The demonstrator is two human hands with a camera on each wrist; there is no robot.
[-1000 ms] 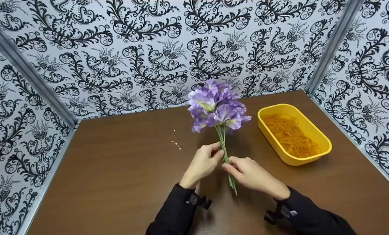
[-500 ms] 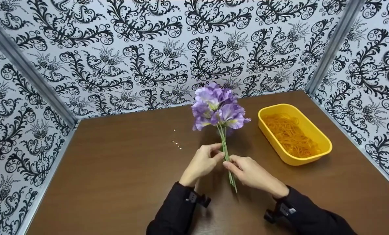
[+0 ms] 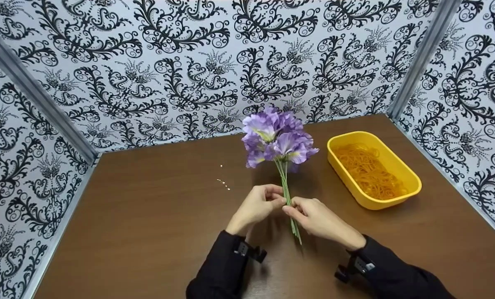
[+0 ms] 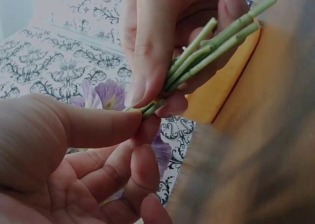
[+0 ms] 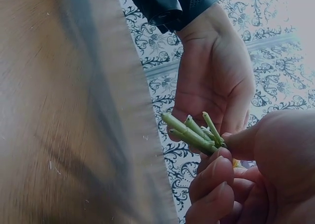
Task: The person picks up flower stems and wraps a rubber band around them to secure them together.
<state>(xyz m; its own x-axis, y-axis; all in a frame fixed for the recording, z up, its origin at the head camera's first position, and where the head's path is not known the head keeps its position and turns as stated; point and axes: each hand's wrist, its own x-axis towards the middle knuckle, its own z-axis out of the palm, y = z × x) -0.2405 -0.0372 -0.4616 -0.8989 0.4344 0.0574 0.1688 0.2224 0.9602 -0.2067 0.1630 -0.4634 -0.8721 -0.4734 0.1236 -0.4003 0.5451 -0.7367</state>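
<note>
A bunch of purple artificial flowers (image 3: 278, 141) leans away from me in the head view, blossoms toward the patterned wall. Its green stems (image 3: 296, 236) run down between both hands. My left hand (image 3: 255, 209) pinches the stems between thumb and index finger. Just below it, my right hand (image 3: 324, 222) grips the same stems from the other side. Cut stem ends (image 4: 221, 44) stick out past the right hand in the left wrist view. In the right wrist view the ends (image 5: 189, 133) poke out beside the right thumb and fingers. The hands partly hide the stems' middle.
A yellow plastic tub (image 3: 415, 187) stands to the right on the brown table (image 3: 147, 232), holding a tangle of orange rubber bands (image 3: 369, 170). Small white bits (image 3: 223, 182) lie left of the flowers. Patterned walls (image 3: 189, 70) enclose the back and sides.
My left hand has slid slightly down the stems, closer to the right hand. The blossoms have swayed a little; the right hand stays nearly in place.
</note>
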